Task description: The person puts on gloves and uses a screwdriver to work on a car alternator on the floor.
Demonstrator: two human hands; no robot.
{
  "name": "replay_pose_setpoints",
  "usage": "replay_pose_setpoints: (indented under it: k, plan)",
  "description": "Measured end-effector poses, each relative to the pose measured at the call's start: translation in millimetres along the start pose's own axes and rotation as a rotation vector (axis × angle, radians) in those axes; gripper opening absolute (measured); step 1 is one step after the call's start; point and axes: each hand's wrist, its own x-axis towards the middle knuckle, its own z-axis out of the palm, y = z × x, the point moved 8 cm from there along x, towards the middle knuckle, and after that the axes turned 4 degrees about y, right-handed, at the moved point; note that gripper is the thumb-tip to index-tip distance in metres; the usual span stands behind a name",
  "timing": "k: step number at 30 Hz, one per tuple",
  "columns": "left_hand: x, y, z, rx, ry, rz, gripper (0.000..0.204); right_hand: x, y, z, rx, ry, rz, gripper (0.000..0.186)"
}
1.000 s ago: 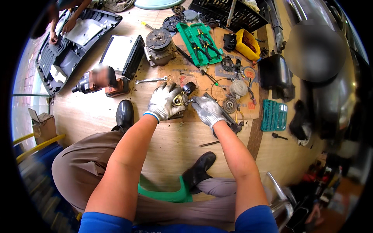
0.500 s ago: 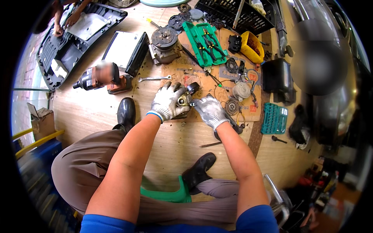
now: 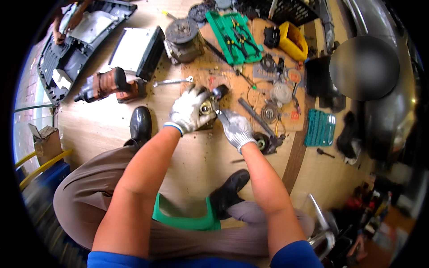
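Both of my hands wear whitish knitted work gloves. My left hand (image 3: 188, 108) is closed round a metal part (image 3: 205, 108) with a round bore, steadying it low over the floor. A black round piece (image 3: 220, 92) sticks out on the far side of that part. My right hand (image 3: 237, 128) is at the part's right side, its thumb and fingers pinched together. A small shiny bit shows at those fingertips, too small to name. Just right of this hand lies a hammer (image 3: 257, 118) with a dark handle.
A combination wrench (image 3: 173, 81) and an orange cordless impact wrench (image 3: 105, 85) lie left. Beyond are a compressor (image 3: 183, 42), a green tool case (image 3: 230, 38) with pliers and a yellow container (image 3: 292, 42). A co-worker's hands (image 3: 58, 36) are at a black panel (image 3: 85, 58), far left.
The whole view has shifted slightly. My right hand has drawn a little left and nearer, uncovering more of the hammer's handle. My left hand keeps its grip on the metal part.
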Motion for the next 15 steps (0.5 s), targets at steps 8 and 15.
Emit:
replay_pose_setpoints:
  k: [8, 15]
  plan:
    - [-5, -2, 14, 0.002, 0.067, 0.035, 0.066, -22, -22, 16, 0.4, 0.212, 0.587, 0.051]
    - [0, 4, 8, 0.037, 0.055, 0.015, 0.065, -20, -19, 8, 0.364, 0.084, 0.622, 0.054]
